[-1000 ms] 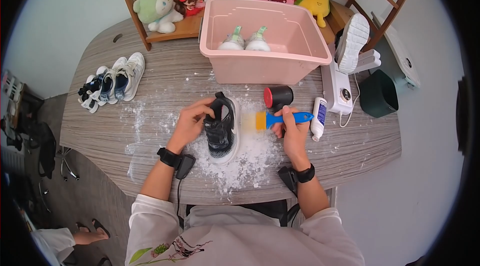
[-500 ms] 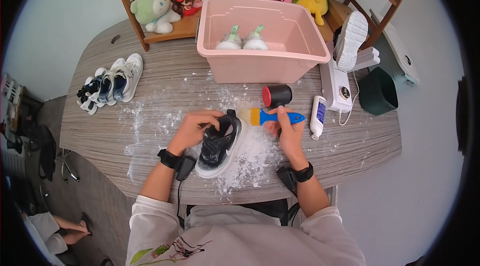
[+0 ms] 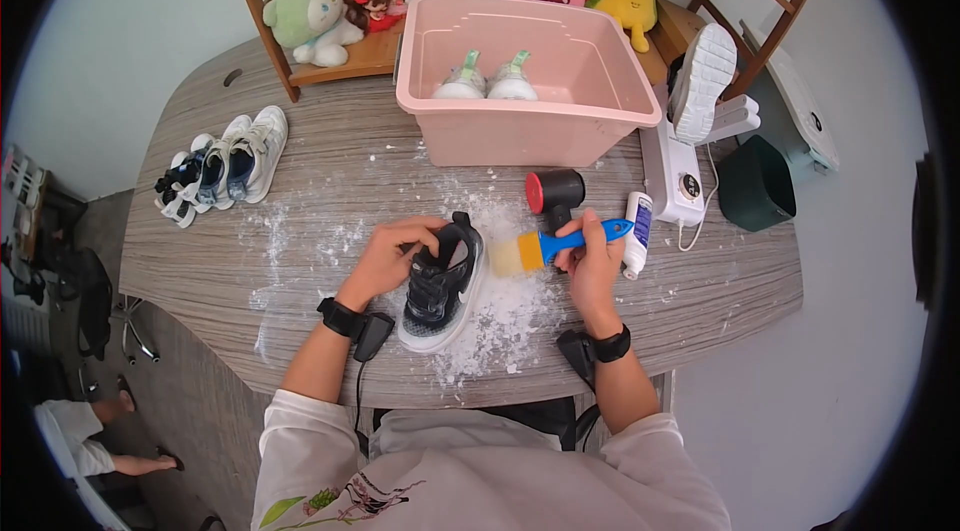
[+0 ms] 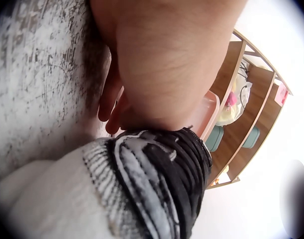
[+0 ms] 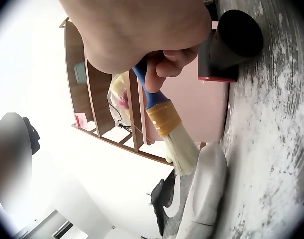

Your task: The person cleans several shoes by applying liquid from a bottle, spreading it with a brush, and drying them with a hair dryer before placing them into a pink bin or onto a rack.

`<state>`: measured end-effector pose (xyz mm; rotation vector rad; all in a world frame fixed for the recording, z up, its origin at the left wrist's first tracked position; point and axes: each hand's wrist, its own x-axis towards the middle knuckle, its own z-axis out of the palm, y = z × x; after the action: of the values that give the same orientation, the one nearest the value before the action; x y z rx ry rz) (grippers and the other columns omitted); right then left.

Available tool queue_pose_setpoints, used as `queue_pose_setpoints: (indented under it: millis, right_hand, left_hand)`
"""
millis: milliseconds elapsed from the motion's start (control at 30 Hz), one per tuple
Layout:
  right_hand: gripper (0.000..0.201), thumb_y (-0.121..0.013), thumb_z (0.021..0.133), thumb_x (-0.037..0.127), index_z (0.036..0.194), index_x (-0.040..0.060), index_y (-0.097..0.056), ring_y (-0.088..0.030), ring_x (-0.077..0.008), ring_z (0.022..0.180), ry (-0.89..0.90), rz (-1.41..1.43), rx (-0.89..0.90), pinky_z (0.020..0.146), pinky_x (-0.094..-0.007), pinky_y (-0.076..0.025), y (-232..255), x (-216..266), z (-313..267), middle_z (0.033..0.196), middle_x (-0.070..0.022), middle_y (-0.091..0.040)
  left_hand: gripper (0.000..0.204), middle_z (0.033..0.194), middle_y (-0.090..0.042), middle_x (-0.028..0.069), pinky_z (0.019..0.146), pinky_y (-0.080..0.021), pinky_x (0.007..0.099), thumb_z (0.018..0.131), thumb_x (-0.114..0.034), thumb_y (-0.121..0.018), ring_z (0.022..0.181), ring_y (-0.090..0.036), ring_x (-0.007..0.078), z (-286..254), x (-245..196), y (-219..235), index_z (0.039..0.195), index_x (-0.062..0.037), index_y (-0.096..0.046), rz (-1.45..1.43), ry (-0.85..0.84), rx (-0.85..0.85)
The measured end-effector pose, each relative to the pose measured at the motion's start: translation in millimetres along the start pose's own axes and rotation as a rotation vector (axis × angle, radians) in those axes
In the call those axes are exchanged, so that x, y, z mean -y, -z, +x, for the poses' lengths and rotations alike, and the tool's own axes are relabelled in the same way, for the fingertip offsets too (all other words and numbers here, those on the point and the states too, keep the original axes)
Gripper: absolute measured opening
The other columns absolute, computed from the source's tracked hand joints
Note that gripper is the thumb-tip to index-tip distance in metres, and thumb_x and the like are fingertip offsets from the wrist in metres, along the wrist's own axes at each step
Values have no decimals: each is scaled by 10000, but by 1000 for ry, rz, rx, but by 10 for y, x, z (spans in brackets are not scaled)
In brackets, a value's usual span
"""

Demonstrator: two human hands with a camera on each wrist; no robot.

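Note:
My left hand (image 3: 392,256) holds a black sneaker (image 3: 428,299) with a white sole by its ankle opening, the toe pointing toward me. White powder smears the sneaker's upper, seen close in the left wrist view. In my right hand (image 3: 594,266) is a paintbrush (image 3: 530,252) with a blue handle, a yellow band and pale bristles. The bristles are blurred in the head view and point at the sneaker's side. In the right wrist view, the bristles (image 5: 181,154) overlap the white sole (image 5: 204,191). White powder (image 3: 510,321) lies scattered on the table beneath.
Beyond my right hand lies a black hair dryer (image 3: 556,191) with a red end, beside a white bottle (image 3: 637,236). A pink bin (image 3: 520,136) holds two white shoes. More shoes (image 3: 240,159) stand at left. A white device (image 3: 680,176) carries an upturned shoe (image 3: 702,81) at right.
The sneaker has swung its toe to the left, then slightly back. The brush came up to its heel and has since drawn back to the right and toward me.

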<state>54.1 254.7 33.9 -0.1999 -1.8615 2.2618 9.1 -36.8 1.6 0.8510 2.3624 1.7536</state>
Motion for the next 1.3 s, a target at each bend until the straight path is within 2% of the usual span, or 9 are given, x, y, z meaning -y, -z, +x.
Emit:
queue_pose_setpoints:
  millis: [133, 333, 433, 567, 667, 867, 1033, 1167, 1300]
  right_hand:
    - [445, -524, 1054, 347, 803, 16, -683, -513, -71, 465, 139, -33, -90, 433, -205, -376, -237, 72, 10, 581, -26, -604]
    - [381, -548, 1048, 312, 865, 9, -689, -534, -64, 490, -3, 1, 70, 452, -197, -389, -17, 10, -24, 620, -31, -635]
    - [413, -518, 1051, 330, 881, -9, -681, -545, -94, 476, 63, -60, -48, 434, -217, -402, -134, 18, -13, 608, -65, -629]
    - [394, -548, 1046, 300, 835, 2, -694, -536, -71, 471, 99, -34, -21, 439, -204, -389, -206, 6, -27, 605, -44, -635]
    - [367, -549, 1046, 284, 872, -5, -694, -542, -74, 485, -118, -161, 168, 453, -208, -404, -82, 44, -74, 614, -45, -641]
    - [384, -553, 1039, 280, 823, -6, -690, -543, -75, 485, 41, -30, -4, 461, -210, -409, -270, 14, -59, 602, -55, -634]
    - [356, -558, 1041, 277, 859, 1, -690, -549, -69, 510, -125, -82, 206, 462, -212, -411, -118, 59, -89, 632, -64, -650]
    - [363, -560, 1040, 283, 857, 0, -692, -547, -69, 508, -9, -45, 77, 461, -210, -410, -227, 32, -85, 631, -62, -647]
    - [359, -560, 1041, 279, 867, -7, -690, -549, -68, 519, -70, -109, 218, 463, -206, -411, -140, 21, -103, 644, -61, -648]
  left_hand:
    - [243, 1197, -711, 133, 947, -523, 343, 814, 200, -549, 1109, -678, 296, 9, 2, 3, 861, -14, -656, 3, -8, -26]
    - [235, 1194, -710, 136, 945, -519, 338, 837, 190, -542, 1104, -676, 289, 7, 29, 1, 876, -11, -656, 19, -5, -82]
    - [221, 1202, -705, 139, 942, -518, 337, 848, 181, -544, 1100, -676, 288, 7, 31, -8, 881, -8, -654, 47, -7, -129]
    - [204, 1214, -696, 149, 935, -518, 339, 864, 171, -545, 1096, -676, 294, 7, 80, -3, 887, -2, -650, 57, 7, -225]
    - [208, 1206, -696, 153, 933, -519, 341, 861, 176, -541, 1098, -676, 297, 10, 91, 1, 888, 0, -650, 71, 0, -274]
    - [199, 1201, -697, 151, 932, -520, 342, 861, 175, -542, 1095, -678, 298, 15, 84, -2, 889, 8, -647, 97, -17, -316]
    - [195, 1200, -698, 156, 930, -522, 341, 867, 172, -541, 1093, -679, 300, 21, 122, 9, 886, 13, -652, 88, 7, -355]
    - [186, 1193, -699, 158, 924, -522, 338, 874, 163, -543, 1086, -681, 301, 25, 80, 12, 880, 15, -655, 141, 25, -416]
    - [190, 1190, -697, 164, 918, -519, 335, 870, 161, -539, 1083, -680, 306, 24, 89, 13, 876, 13, -658, 166, 48, -473]
